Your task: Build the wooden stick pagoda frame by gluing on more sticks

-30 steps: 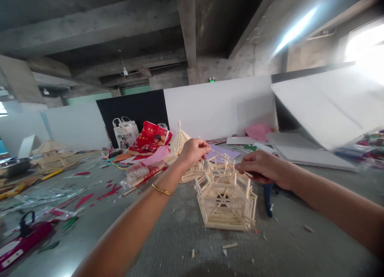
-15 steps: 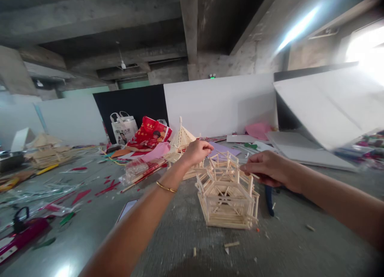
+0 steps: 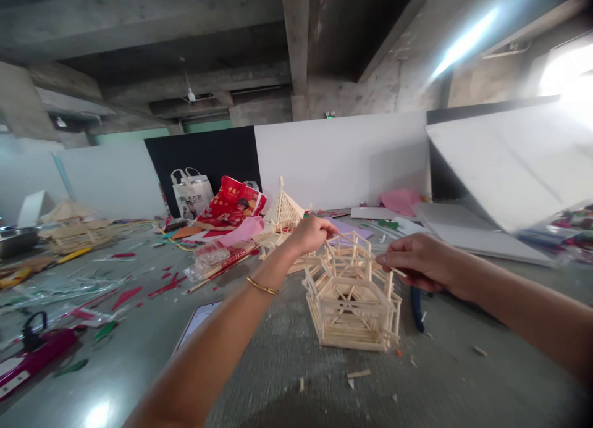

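A small wooden-stick model (image 3: 354,344) with a many-sided base, posts and rails stands on the table before me. Over its far left side is my left hand (image 3: 312,235), finger and thumb pinched on what looks like the end of a thin wooden stick (image 3: 345,237). My right hand (image 3: 414,261) is closed at the model's upper right, pinching a thin stick (image 3: 397,272) that pokes out below the fingers. Whether both hands hold one same stick, I cannot tell. Behind my left hand rises a second stick model with a pointed roof (image 3: 281,210).
Blue-handled pliers (image 3: 417,310) lie right of the model, partly under my right hand. A phone (image 3: 199,320) is beside my left forearm. Leftward are a purple power strip (image 3: 37,360), plastic scraps and another stick model (image 3: 71,236). A red bag (image 3: 234,202) and white boards (image 3: 477,233) sit behind.
My left hand has shifted slightly right, and my right hand a little right too. Both stay closed by the model. The view has moved slightly; more of the phone shows.
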The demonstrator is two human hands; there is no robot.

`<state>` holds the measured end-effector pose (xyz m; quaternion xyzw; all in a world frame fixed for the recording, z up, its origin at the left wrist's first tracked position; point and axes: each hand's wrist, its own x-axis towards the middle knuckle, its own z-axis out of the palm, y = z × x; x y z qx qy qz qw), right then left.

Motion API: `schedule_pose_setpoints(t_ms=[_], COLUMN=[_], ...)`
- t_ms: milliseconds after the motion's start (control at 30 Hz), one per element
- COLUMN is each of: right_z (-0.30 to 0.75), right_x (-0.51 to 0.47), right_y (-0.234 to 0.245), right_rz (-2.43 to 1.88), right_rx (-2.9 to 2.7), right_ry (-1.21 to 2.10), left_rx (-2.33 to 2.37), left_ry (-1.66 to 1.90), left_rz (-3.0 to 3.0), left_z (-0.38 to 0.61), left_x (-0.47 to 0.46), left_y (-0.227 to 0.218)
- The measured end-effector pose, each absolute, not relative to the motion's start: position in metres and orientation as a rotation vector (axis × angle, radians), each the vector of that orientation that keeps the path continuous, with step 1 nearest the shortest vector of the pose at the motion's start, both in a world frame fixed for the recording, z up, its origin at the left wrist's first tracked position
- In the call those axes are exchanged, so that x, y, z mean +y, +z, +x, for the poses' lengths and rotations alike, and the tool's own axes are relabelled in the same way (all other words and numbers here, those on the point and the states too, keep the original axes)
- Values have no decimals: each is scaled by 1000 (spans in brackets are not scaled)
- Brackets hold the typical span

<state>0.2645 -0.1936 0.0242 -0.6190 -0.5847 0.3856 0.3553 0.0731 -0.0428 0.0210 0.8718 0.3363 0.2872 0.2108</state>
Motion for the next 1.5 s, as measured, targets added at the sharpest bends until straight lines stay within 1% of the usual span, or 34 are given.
schedule_pose_setpoints(t_ms=[467, 1067, 1167, 1233, 1300, 1400, 1500], right_z=[257, 255, 254, 261, 274, 301, 320], right_x=[-193, -191, -195, -198, -200, -193, -176], right_y=[27, 23, 26, 28, 28, 19, -3], right_rz=[-1629, -1547, -1534, -1523, -1510, -1480, -1485], right_rx=[-1533, -1559, -1559, -1552, -1529, -1419, -1226], right_ry=[1011, 1092, 1114, 1086, 966, 773, 816], left_rx=[949, 984, 1032, 1105, 1194, 1267, 1329], left_ry=[803, 795, 834, 930, 1068, 1233, 1065], left_rz=[2424, 2442, 2431, 2394, 2327, 2121, 1855], left_z=[75, 76, 73, 64, 46, 13, -13], left_x=[-45, -46, -54, -61, -72, -96, -131], left_y=[20, 21, 27, 29, 23, -3, -40])
